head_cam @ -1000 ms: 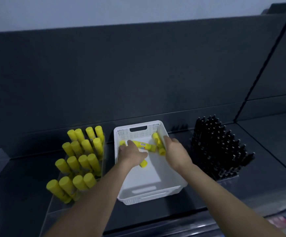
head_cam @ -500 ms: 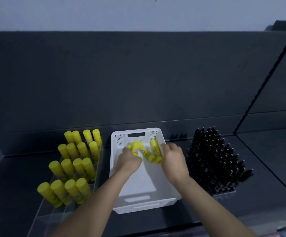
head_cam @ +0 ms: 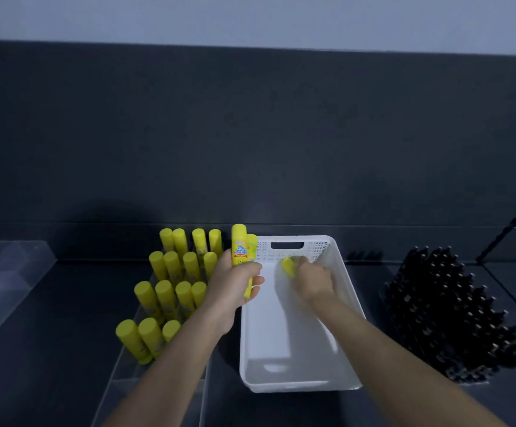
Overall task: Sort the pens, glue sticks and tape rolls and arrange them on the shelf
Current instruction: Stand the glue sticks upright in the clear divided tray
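Glue sticks [head_cam: 239, 245], two of them, stand upright, gripped in the left hand [head_cam: 232, 288] at the left rim of the white basket [head_cam: 293, 384]. At the basket's far end the right hand [head_cam: 312, 280] curls round another glue stick [head_cam: 289, 266]. More yellow sticks [head_cam: 170, 285] stand left of the basket, black pens [head_cam: 454, 312] to its right

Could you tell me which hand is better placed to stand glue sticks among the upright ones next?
Left: the left hand holds two glue sticks upright beside the standing rows, while the right hand is down in the white basket.
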Tool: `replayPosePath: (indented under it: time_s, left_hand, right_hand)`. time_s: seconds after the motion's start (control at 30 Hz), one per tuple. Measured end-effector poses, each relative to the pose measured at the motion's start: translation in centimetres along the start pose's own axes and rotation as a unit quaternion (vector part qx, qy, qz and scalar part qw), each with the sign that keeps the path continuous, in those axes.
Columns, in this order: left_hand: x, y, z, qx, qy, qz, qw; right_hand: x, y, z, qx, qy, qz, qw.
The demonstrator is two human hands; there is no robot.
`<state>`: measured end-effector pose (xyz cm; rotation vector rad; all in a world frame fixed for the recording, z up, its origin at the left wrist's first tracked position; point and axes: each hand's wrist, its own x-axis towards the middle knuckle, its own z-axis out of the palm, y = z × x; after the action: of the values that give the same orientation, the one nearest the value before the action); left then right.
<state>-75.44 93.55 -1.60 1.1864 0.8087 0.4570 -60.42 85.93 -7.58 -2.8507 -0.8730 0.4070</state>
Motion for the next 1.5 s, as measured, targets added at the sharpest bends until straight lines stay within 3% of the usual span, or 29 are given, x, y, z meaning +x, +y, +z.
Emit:
replayPosePath:
  time_s: [0.1, 0.23, 0.33, 0.47, 0.57, 0.73, 0.87, 1.1, 1.37, 1.5]
  left_hand:
    - [-0.4, 0.3, -0.9, -0.024, -0.025, -0.005, 0.999]
    - [-1.3, 0.1, -1.3, -0.008, -0.052, 0.0, 0.999]
    - [-2.1, 0.1, -1.1, -0.012, -0.053, -0.001, 0.999]
    - [-3.5, 0.1, -1.2, 0.0, -0.037, -0.003, 0.999]
    - [-4.6, 0.1, -1.4, 0.026, -0.031, 0.031, 0.999]
    - [-7.4, 0.9, -2.0, -0.001, -0.05, 0.09, 0.995]
    - [-9.5, 2.1, -3.7, 0.008, -0.011, 0.129, 0.992]
    - [-13.3, 3.2, -12.8, 0.144, -0.002, 0.182, 0.973]
    - [-14.6, 2.6, -22.6, 0.233, -0.002, 0.19, 0.954]
    - [-14.2, 1.9, -24.3, 0.3, 0.015, 0.189, 0.935]
  right_hand:
    - [0.3, -0.8, 0.6, 0.012, -0.003, -0.032, 0.999]
    - [-0.7, -1.6, 0.4, 0.219, -0.037, -0.03, 0.975]
    - [-2.2, -1.4, -0.4, 0.451, -0.064, 0.003, 0.89]
    - [-4.2, -0.8, -1.7, 0.623, -0.126, 0.014, 0.772]
    - [-5.5, -0.5, -2.8, 0.68, -0.144, 0.0, 0.719]
    - [-9.1, -1.1, -4.5, 0.7, -0.122, -0.058, 0.701]
    - [-12.7, -3.0, -5.4, 0.73, -0.131, -0.101, 0.663]
    - [-18.6, -8.5, -4.0, 0.737, -0.089, -0.127, 0.658]
    - [-22.3, -14.1, 0.5, 0.629, -0.004, -0.117, 0.769]
    - [-22.7, -15.6, 2.8, 0.6, 0.019, -0.101, 0.793]
